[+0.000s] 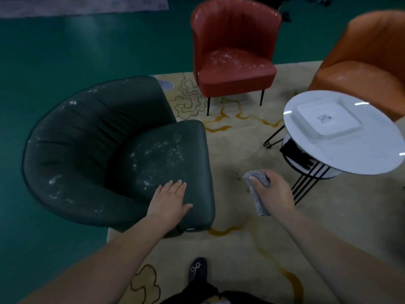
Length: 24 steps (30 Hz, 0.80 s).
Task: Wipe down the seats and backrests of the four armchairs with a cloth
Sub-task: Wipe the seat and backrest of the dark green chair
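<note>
A dark green armchair [92, 150] stands at the left, with white dusty specks on its seat and backrest. My left hand [169, 199] rests flat on the front of its seat, fingers straight. To the right of the chair, above the carpet, my right hand [271, 191] grips a grey cloth [257, 194] that hangs down from the fist. A red armchair [232, 51] stands at the back, its seat also speckled white. An orange armchair [368, 60] is at the far right, partly cut off by the frame edge.
A round white side table [355, 154] on black wire legs stands at the right, with a square white dish [328, 119] on it. A beige patterned carpet [241, 249] lies under the chairs, with green floor [65, 51] to the left. My dark shoe [197, 268] shows below.
</note>
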Available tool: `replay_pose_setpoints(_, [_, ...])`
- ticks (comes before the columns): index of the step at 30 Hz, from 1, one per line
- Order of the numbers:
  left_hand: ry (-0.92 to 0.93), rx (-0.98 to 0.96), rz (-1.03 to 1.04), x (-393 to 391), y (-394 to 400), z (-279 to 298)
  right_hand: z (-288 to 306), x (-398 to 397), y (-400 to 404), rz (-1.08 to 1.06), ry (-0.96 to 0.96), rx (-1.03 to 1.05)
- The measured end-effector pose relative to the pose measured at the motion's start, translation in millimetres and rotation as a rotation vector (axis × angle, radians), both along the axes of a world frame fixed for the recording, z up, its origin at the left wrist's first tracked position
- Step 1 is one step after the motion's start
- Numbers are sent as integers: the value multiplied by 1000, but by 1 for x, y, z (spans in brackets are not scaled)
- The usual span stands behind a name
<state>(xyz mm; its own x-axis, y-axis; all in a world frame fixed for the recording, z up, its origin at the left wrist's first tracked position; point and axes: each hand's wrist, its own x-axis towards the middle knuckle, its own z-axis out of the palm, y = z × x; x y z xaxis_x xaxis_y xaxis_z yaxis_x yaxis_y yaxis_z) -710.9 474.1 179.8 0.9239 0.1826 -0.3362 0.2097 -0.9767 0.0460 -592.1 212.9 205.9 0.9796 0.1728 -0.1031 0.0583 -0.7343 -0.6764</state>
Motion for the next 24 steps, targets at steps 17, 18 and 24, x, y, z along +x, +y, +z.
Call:
replay_pose_setpoints(17, [9, -14, 290, 212, 1, -25, 1, 266, 24, 270, 10, -29])
replay_pose_setpoints(18, [6, -19, 320, 220, -3, -25, 1, 281, 27, 293, 5, -39])
replay_pose_setpoints(24, [-8, -51, 551, 252, -24, -20, 2, 364, 60, 504, 4, -35])
